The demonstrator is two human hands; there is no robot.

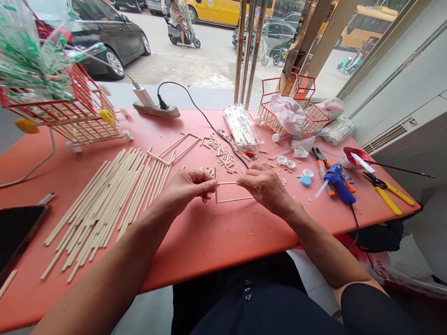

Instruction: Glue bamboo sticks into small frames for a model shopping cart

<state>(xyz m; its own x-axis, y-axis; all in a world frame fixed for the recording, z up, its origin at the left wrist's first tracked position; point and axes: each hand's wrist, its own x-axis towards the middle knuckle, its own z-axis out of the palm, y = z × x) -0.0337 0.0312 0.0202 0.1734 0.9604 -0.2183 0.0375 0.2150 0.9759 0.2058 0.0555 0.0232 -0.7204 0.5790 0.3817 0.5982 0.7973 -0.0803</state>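
Note:
Between my two hands is a small frame of thin wooden sticks, low over the pink table. My left hand pinches the upright stick at the frame's left side. My right hand has its fingers closed on the right end of the upper crosswise stick and partly hides the frame's right side. Another stick frame lies flat behind my left hand. Many long wooden sticks are spread to the left, and short cut pieces lie scattered behind my hands.
On the right of the pink table lie a blue glue gun, orange-handled pliers and yellow-handled pliers. Stick carts stand at back left and back right. A black cable runs from a power strip.

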